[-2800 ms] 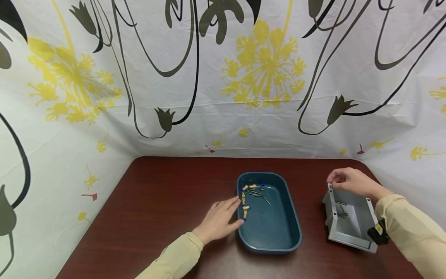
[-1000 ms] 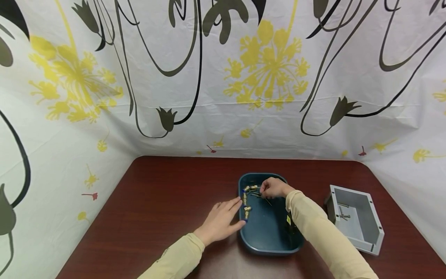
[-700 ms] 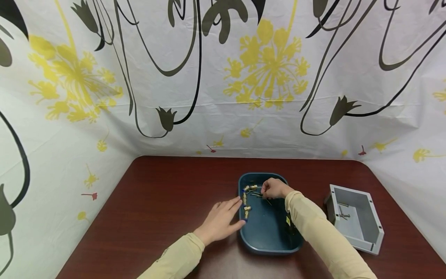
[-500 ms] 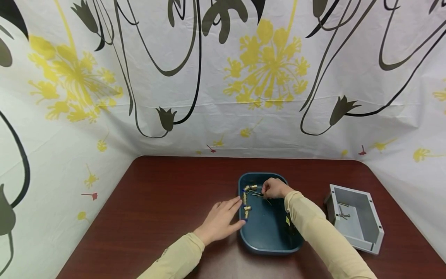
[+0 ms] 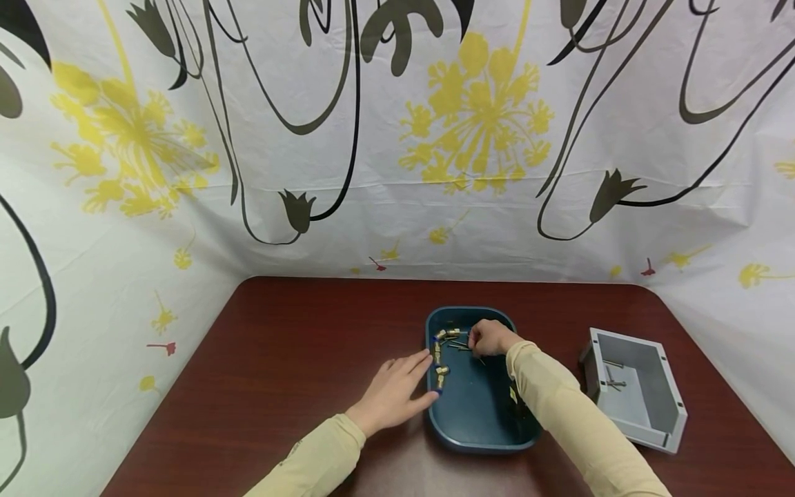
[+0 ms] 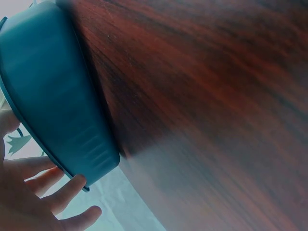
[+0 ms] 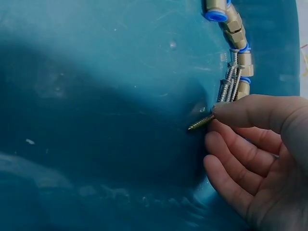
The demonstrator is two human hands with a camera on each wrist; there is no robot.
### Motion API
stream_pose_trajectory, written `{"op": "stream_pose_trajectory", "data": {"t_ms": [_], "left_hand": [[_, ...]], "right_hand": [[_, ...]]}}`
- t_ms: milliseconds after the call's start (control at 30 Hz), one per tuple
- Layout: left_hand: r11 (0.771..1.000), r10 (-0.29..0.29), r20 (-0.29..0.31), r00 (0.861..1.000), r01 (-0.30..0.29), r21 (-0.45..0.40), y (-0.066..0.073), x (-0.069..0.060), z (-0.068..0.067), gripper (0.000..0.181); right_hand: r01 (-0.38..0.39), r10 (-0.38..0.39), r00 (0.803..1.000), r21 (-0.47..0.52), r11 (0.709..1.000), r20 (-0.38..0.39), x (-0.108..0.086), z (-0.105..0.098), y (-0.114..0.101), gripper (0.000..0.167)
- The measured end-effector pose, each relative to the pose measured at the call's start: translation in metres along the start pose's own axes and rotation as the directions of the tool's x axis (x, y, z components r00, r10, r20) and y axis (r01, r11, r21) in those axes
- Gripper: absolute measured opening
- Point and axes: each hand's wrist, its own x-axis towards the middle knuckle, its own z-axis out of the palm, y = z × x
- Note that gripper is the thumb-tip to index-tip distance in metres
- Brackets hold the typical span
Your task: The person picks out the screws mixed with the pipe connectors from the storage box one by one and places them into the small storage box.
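Note:
In the right wrist view my right hand (image 7: pixel 260 149) pinches a screw (image 7: pixel 199 123) between thumb and forefinger, its threaded tip sticking out; the head is hidden. The hand is inside a blue-green plastic tub (image 5: pixel 484 428). Beside the fingertips lies a bunch of silvery screws (image 7: pixel 231 79). Several brass fittings with blue collars (image 7: pixel 237 36) line the tub wall there. From outside, my left hand (image 5: pixel 394 393) touches the tub's left rim with its fingers extended. The left wrist view shows those fingertips (image 6: pixel 79 180) against the rim.
To the right of the tub, a grey open box (image 5: pixel 649 386) holds a few screws (image 5: pixel 615 382). All stand on a dark red-brown table (image 5: pixel 298 345). A white flowered cloth (image 5: pixel 373 159) hangs behind and at the sides.
My right hand has moved from the grey box's far edge leftward into the tub, and recently shifted only slightly. My left hand stays at the rim.

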Motion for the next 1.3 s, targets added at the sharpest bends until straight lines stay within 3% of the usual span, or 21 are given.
{"op": "stream_pose_trajectory", "data": {"t_ms": [333,1300], "left_hand": [[1.0,-0.005,0.002,1.0,0.005,-0.006,0.001,0.0,-0.001,0.062],[1.0,-0.008,-0.007,1.0,0.008,0.01,0.001,0.001,0.001,0.062]], "right_hand": [[0.029,-0.027,0.999,0.053,0.998,-0.023,0.0,0.007,0.002,0.013],[0.098,-0.097,0.995,0.034,0.995,-0.013,-0.003,0.007,0.003,0.011]]}}
